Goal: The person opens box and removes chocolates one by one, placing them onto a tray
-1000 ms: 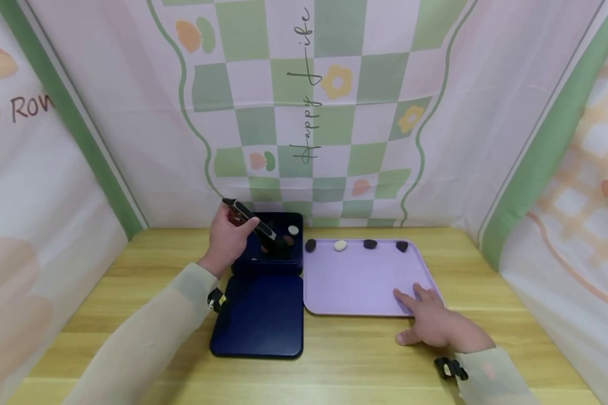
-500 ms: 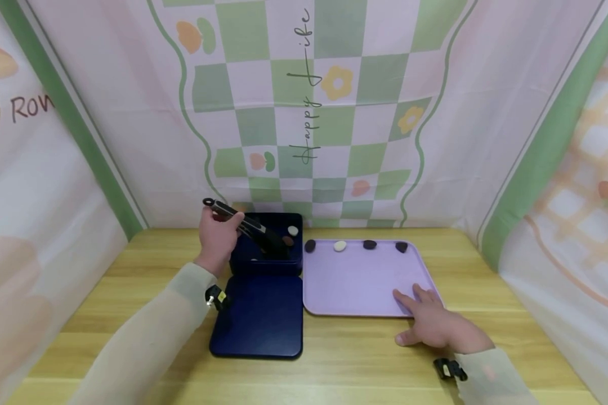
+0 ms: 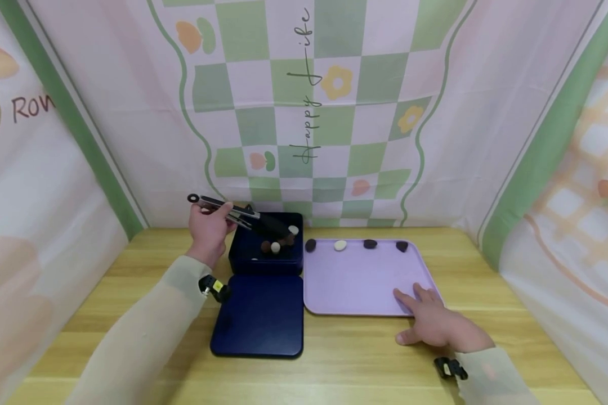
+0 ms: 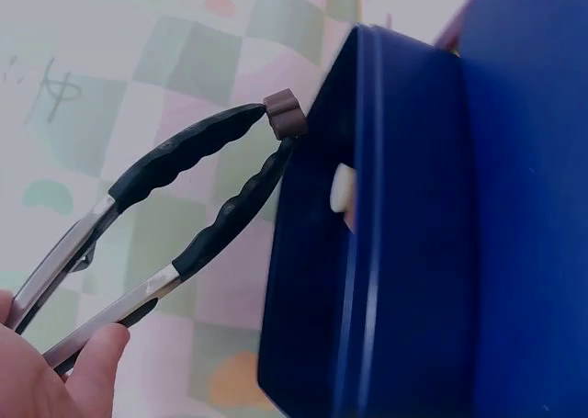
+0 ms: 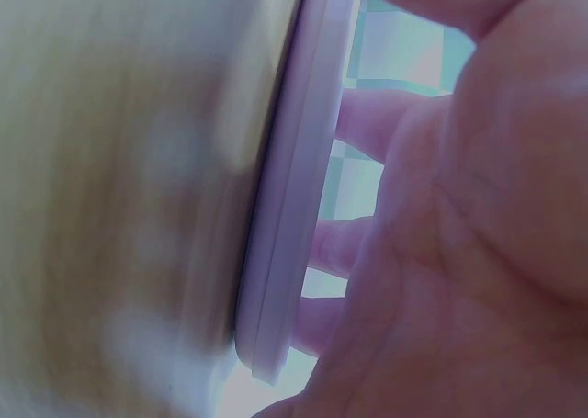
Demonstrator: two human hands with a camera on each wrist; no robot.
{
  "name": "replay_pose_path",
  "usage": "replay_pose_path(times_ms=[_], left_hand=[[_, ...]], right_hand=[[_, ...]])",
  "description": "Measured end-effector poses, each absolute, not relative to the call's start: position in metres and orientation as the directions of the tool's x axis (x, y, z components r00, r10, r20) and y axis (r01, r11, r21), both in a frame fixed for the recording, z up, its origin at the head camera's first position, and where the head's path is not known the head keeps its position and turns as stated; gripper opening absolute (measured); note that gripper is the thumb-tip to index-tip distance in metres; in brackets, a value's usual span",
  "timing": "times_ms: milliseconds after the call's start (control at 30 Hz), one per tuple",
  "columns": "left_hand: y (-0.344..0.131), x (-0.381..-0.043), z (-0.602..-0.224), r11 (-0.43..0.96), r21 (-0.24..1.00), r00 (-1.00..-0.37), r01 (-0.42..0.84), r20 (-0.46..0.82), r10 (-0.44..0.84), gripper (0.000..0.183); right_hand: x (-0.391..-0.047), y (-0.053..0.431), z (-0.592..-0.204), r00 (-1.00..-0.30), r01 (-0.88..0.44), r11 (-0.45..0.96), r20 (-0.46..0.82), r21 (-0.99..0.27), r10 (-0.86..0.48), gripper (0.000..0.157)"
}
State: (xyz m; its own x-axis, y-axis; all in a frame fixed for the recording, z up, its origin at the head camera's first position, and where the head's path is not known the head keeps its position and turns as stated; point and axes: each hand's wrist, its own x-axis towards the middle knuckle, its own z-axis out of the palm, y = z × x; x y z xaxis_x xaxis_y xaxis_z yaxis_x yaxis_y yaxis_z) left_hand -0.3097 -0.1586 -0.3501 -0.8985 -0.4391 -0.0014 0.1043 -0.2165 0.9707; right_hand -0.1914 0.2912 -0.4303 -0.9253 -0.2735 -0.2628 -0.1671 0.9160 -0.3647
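My left hand point(image 3: 208, 228) grips metal tongs point(image 3: 272, 226) with black ends, tilted down over the open dark blue box point(image 3: 266, 267). In the left wrist view, the tong tips pinch a small brown grooved piece, chocolate-like point(image 4: 285, 115), above the box opening. Inside the box lie a white piece point(image 3: 294, 230), a brown round piece point(image 3: 266, 246) and a white round piece point(image 3: 276, 247). My right hand point(image 3: 430, 320) lies with fingers spread on the near right corner of the lilac tray point(image 3: 357, 281), its thumb just off the edge.
Along the tray's far edge sit a dark oval piece point(image 3: 311, 245), a cream oval piece point(image 3: 340, 245), another dark oval point(image 3: 370, 244) and a dark pointed piece point(image 3: 402, 246). A dark blue lid point(image 3: 258, 318) lies before the box. Patterned cloth point(image 3: 314, 112) hangs behind.
My left hand has moved left, drawing the tongs up from the box's inside with the brown piece between their tips. Round pieces in the box have come into sight. My right hand stays put.
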Motion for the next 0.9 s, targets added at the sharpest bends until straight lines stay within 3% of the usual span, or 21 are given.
replay_pose_path(times_ms=[233,700,900], left_hand=[[-0.141,-0.311,-0.338,-0.216,0.961,-0.901,0.173,0.065,-0.429,0.042],[-0.091,-0.297,-0.329,-0.072,0.960,-0.919,0.272,0.236,-0.316,0.042],[-0.073,-0.290,-0.338,0.141,0.910,-0.883,0.391,0.414,-0.220,0.036]], right_hand=[[-0.192,0.291,-0.430,-0.924,-0.169,0.915,-0.264,-0.366,-0.277,0.105],[-0.192,0.292,-0.432,-0.923,-0.172,0.913,-0.262,-0.371,-0.281,0.105],[-0.193,0.291,-0.431,-0.922,-0.156,0.916,-0.280,-0.369,-0.269,0.105]])
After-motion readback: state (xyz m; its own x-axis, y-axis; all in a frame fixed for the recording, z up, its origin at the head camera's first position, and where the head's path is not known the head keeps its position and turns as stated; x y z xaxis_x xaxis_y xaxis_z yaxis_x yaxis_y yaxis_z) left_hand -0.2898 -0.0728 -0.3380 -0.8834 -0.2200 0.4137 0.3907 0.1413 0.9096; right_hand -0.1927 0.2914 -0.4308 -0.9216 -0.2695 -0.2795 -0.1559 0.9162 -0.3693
